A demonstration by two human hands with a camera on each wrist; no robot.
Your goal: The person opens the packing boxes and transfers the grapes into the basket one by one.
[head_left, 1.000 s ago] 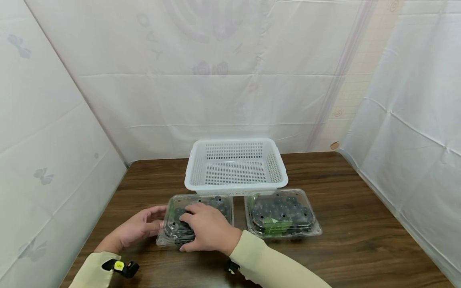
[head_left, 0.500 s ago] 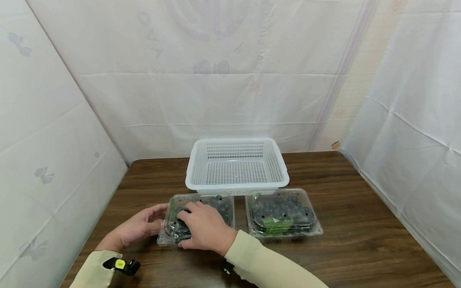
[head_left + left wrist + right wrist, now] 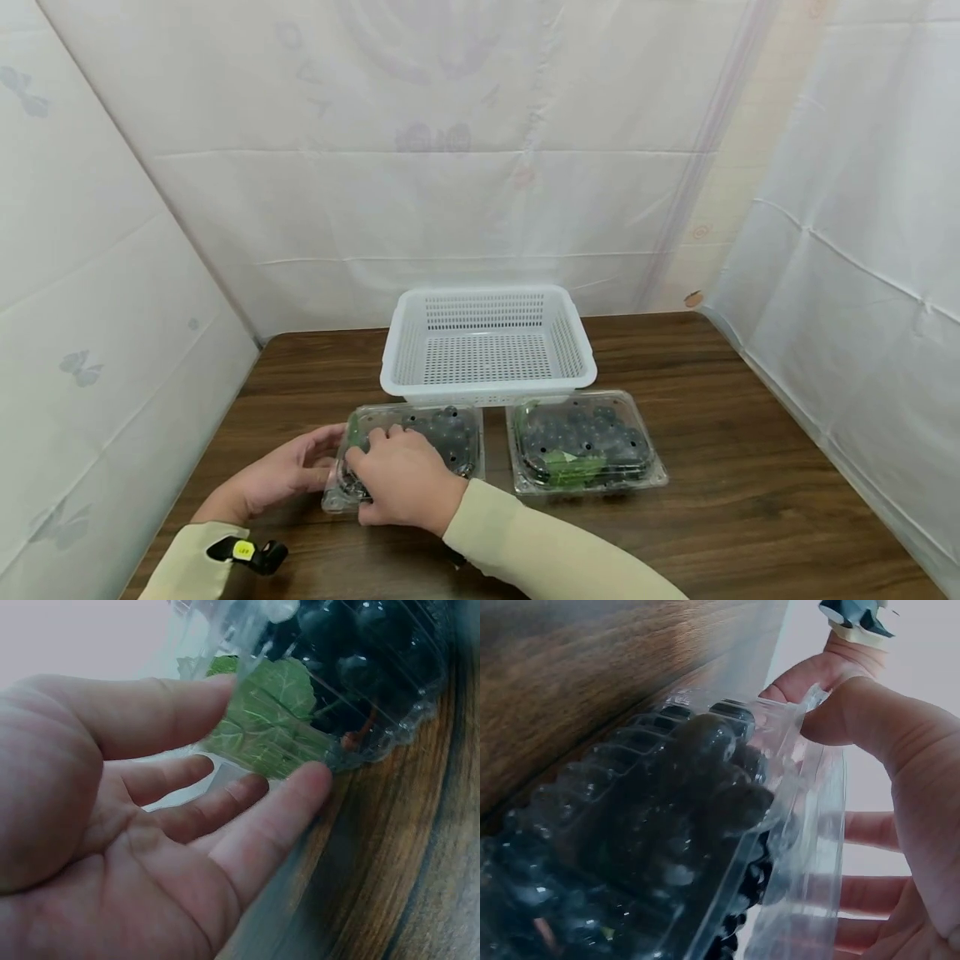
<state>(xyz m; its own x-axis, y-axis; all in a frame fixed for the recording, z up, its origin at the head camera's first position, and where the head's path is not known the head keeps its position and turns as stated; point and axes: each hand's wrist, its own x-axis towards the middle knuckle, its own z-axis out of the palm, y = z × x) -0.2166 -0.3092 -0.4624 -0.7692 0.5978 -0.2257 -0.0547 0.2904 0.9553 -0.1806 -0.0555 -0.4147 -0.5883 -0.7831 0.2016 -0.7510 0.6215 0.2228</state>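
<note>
Centrally, the left clear box [image 3: 336,502] of dark round fruit [image 3: 453,429] is set on a wood-grained surface [image 3: 750,467], just nearside of a white basket [image 3: 487,389]. It is gripped over its top by the right hand [image 3: 405,479], with the thumb at its near edge. Its left end is touched by the left hand [image 3: 281,475], fingers loosely apart. Just beside it, a right clear box [image 3: 652,479] is seen.

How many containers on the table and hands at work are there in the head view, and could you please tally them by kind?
White basket: 1
Clear lidded fruit boxes: 2
Left hand: 1
Right hand: 1
Total: 5
</note>
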